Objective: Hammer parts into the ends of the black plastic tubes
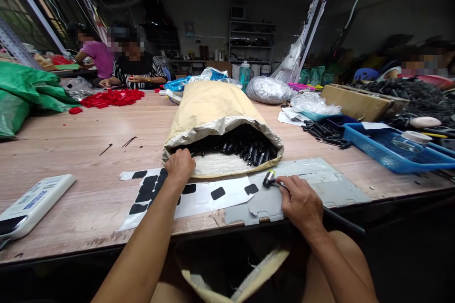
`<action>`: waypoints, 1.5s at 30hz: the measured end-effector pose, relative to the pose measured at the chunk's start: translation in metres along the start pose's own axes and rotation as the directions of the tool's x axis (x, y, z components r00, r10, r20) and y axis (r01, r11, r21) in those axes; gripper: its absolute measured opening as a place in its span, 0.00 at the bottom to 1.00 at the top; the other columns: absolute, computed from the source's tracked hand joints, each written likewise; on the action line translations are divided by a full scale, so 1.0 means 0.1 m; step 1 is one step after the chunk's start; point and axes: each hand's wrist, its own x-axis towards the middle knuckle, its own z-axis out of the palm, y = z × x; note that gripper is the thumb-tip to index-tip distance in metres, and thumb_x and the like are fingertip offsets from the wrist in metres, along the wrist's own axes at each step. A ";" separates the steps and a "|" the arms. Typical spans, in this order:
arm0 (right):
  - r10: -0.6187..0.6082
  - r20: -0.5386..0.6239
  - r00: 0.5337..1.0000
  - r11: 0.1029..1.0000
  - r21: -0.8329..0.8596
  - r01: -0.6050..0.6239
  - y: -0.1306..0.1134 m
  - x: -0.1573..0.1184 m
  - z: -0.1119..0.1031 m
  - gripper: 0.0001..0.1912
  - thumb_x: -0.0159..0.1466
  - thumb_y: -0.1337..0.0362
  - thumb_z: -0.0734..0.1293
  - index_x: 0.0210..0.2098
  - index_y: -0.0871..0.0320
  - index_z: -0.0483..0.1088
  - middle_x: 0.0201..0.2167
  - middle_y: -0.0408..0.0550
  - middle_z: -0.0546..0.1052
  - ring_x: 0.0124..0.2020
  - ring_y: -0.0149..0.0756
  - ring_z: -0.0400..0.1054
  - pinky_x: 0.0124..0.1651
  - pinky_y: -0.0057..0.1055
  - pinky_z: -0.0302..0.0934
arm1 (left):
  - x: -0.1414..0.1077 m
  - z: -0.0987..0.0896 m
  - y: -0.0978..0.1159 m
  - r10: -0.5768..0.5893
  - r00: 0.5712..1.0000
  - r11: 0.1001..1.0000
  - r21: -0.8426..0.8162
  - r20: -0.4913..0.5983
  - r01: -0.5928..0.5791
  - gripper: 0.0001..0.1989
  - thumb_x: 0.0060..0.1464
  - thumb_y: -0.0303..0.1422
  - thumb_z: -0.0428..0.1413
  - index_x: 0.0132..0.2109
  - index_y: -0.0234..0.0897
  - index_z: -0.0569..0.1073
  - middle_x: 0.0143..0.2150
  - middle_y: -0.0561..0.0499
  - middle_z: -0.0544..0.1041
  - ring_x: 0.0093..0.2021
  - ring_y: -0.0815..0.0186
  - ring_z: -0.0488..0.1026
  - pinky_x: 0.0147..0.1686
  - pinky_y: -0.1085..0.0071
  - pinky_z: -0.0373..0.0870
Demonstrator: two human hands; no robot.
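A large yellowish sack (216, 104) lies on the table with its mouth toward me, showing many black tool-like parts (254, 149) inside. My left hand (180, 165) is closed at the left edge of the sack's mouth; what its fingertips grip is hard to make out. My right hand (302, 201) is wrapped round a small hammer (269, 179) with a dark head and a yellowish tip, held over the grey sheet (313, 184) right of the sack. Beneath the sack's mouth lies white paper (202, 203) with black rounded patches (218, 193).
A white device (39, 203) sits at the left. Red pieces (113, 98) and a green bag (31, 94) are farther back. A blue tray (394, 151), cardboard box (362, 102) and black parts stand at the right. Other people sit across the room. Another sack hangs below the table edge.
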 end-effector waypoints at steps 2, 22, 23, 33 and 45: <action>0.016 0.005 1.000 1.000 0.007 -0.016 -0.01 0.00 -0.01 0.12 0.67 0.68 0.63 0.47 0.51 0.74 0.39 0.43 0.77 0.42 0.39 0.66 0.44 0.34 0.56 | -0.03 -0.01 -0.03 -0.040 0.999 0.998 0.050 0.004 0.039 0.11 0.56 0.29 0.55 0.45 0.33 0.79 0.51 0.30 0.76 0.51 0.37 0.74 0.45 0.48 0.70; -0.005 0.029 1.000 0.998 0.064 0.003 0.01 0.02 -0.05 0.13 0.67 0.69 0.63 0.47 0.53 0.75 0.39 0.46 0.77 0.42 0.42 0.69 0.44 0.37 0.62 | -1.10 0.33 0.17 0.478 0.877 0.743 -0.552 0.042 -0.379 0.07 0.53 0.30 0.63 0.41 0.39 0.77 0.38 0.51 0.76 0.44 0.59 0.69 0.45 0.64 0.64; -0.004 0.022 1.000 0.995 0.103 0.002 -0.02 0.04 -0.08 0.14 0.67 0.70 0.62 0.48 0.53 0.75 0.39 0.46 0.77 0.43 0.42 0.69 0.45 0.37 0.62 | -1.10 0.33 0.18 0.473 0.880 0.748 -0.549 0.047 -0.373 0.06 0.53 0.30 0.63 0.40 0.39 0.77 0.37 0.51 0.75 0.43 0.60 0.69 0.44 0.64 0.64; -0.073 0.028 0.997 0.759 0.650 0.037 -0.90 0.10 -0.36 0.15 0.70 0.68 0.60 0.53 0.54 0.72 0.42 0.48 0.78 0.44 0.37 0.73 0.49 0.34 0.67 | -1.08 0.36 0.18 0.452 0.887 0.766 -0.551 0.095 -0.331 0.08 0.50 0.28 0.64 0.40 0.41 0.79 0.37 0.53 0.77 0.44 0.59 0.69 0.46 0.64 0.64; 0.068 0.124 0.990 0.763 0.633 -0.132 -0.89 0.00 -0.26 0.14 0.69 0.65 0.61 0.50 0.55 0.75 0.41 0.49 0.79 0.43 0.38 0.73 0.48 0.35 0.68 | -1.10 0.35 0.19 0.468 0.882 0.769 -0.517 0.054 -0.376 0.09 0.48 0.30 0.65 0.39 0.41 0.78 0.36 0.53 0.76 0.42 0.60 0.69 0.43 0.65 0.64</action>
